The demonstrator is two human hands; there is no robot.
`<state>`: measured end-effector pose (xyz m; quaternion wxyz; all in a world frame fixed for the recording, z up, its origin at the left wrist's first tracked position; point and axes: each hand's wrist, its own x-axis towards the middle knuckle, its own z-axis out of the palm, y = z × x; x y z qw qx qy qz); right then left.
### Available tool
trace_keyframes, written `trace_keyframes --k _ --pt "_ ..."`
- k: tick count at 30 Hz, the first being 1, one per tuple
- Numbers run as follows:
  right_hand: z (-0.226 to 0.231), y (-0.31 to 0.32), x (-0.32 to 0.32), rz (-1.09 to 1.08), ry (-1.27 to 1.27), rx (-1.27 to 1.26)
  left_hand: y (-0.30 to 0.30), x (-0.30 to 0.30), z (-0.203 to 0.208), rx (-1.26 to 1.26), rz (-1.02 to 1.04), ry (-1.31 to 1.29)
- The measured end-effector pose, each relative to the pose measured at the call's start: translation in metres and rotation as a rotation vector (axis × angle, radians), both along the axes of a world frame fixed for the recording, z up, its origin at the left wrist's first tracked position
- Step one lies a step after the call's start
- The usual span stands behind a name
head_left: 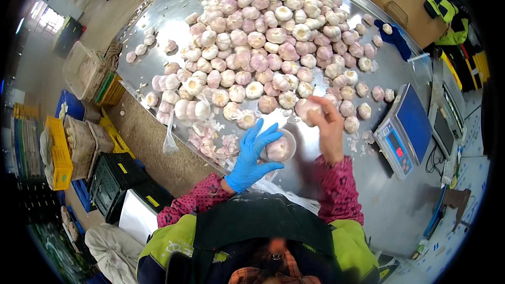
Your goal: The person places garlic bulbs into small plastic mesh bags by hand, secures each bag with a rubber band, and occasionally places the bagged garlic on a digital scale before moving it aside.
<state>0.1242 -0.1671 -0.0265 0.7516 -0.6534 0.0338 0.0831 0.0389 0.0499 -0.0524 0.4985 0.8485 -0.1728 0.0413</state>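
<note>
While in left grip [249, 155], cup [293, 143] mouth-up

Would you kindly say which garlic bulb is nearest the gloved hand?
The garlic bulb in the round clear cup by the gloved left hand; the heaped bulbs all lie outside that cup.

1. Cup [293, 139]: round, translucent, mouth up, gripped by the left hand [249, 156].
2. Inner bulb [278, 149]: pinkish-white garlic, sitting inside the cup.
3. Held bulb [305, 109]: pale pink, in the right hand's [330, 130] fingers.
4. Heap [268, 37]: pink-and-white bulbs, piled beyond the cup.
</note>
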Motion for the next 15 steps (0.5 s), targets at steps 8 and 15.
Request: trace_keyframes --k 8,15 --pt "0.011 0.038 -0.051 0.076 -0.609 -0.509 0.004 -0.015 0.009 -0.285 -0.005 0.097" --pt "-0.089 0.005 0.024 0.008 -0.529 -1.177 -0.003 -0.007 -0.008 -0.110 0.021 0.136"
